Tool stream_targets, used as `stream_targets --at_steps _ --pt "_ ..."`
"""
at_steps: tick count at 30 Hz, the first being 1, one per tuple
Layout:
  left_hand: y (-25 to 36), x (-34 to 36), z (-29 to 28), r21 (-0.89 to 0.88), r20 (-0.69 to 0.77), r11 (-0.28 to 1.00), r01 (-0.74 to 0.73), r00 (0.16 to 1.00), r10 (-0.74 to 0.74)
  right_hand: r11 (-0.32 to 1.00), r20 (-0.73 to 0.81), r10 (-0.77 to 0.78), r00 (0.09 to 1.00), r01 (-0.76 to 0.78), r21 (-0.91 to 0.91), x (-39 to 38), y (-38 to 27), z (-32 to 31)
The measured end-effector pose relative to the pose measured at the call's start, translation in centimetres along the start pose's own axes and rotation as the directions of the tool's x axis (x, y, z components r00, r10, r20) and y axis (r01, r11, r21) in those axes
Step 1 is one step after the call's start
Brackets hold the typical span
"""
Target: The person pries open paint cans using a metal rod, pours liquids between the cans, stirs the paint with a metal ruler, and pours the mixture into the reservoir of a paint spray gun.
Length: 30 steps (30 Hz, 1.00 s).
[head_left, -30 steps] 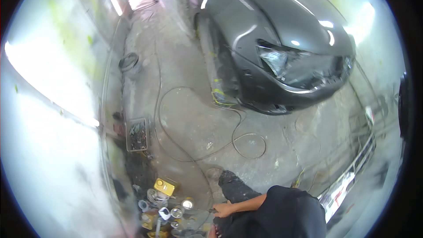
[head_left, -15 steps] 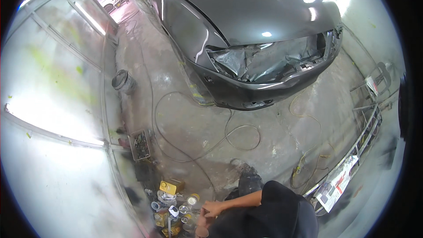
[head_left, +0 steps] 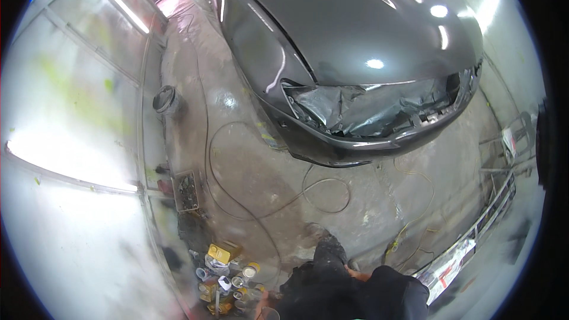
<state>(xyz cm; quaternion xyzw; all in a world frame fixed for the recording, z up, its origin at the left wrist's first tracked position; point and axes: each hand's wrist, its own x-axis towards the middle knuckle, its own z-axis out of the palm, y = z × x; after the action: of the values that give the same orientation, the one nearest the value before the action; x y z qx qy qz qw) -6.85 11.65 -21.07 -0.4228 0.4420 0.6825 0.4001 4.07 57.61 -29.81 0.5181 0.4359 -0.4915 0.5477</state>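
Observation:
Low in the view, my left hand (head_left: pixel 261 306) is blurred and partly cut off by the lower edge. A pale, rounded thing (head_left: pixel 268 314) lies against it; whether my fingers hold it I cannot make out. Just beside are several paint cans and cups, among them an open can with a pale top (head_left: pixel 250 271) and a yellow tin (head_left: pixel 219 253). A small part of my right hand (head_left: pixel 354 273) shows beside my dark-clothed leg (head_left: pixel 329 253), its fingers mostly hidden by the black sleeve (head_left: pixel 388 287).
Ahead stands a dark grey car (head_left: pixel 355 29), its front opening covered with silvery sheeting (head_left: pixel 361 109). A hose (head_left: pixel 261 216) loops over the floor. Along the left wall are a bucket (head_left: pixel 169 102) and a crate (head_left: pixel 186 192); a metal rack (head_left: pixel 489 207) with paper stands right.
My right hand has drawn back from my left hand, toward my leg. My left hand has shifted slightly left and down. The view has tilted, and the car sits lower and further right.

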Motion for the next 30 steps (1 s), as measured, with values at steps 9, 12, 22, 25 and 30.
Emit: stream_targets --at_steps 9,12,22,25,30 --pt "-4.2 1.5 2.3 0.062 -0.067 0.987 -0.150 0.986 0.154 0.952 0.148 -0.040 0.988 0.083 -0.294 -5.2 -8.7 3.3" --pt "-4.3 1.1 2.0 0.081 -0.075 0.996 -0.042 0.996 0.048 0.862 0.221 -0.072 0.973 0.172 -0.477 -6.6 -13.2 7.0" --pt "-2.8 0.4 -0.8 -0.433 -0.034 0.894 -0.112 0.994 0.108 -0.304 0.689 -0.409 0.599 0.622 -0.722 -14.9 -19.9 33.9" --pt "-1.6 1.2 -2.1 -0.531 0.044 0.840 -0.108 0.987 0.155 -0.450 0.725 -0.380 0.574 0.570 -0.687 -13.6 -20.1 36.3" --pt "-1.4 4.4 -4.7 -0.653 0.001 0.739 -0.165 0.976 0.219 -0.431 0.780 -0.357 0.515 0.650 -0.626 -9.9 -21.1 37.5"
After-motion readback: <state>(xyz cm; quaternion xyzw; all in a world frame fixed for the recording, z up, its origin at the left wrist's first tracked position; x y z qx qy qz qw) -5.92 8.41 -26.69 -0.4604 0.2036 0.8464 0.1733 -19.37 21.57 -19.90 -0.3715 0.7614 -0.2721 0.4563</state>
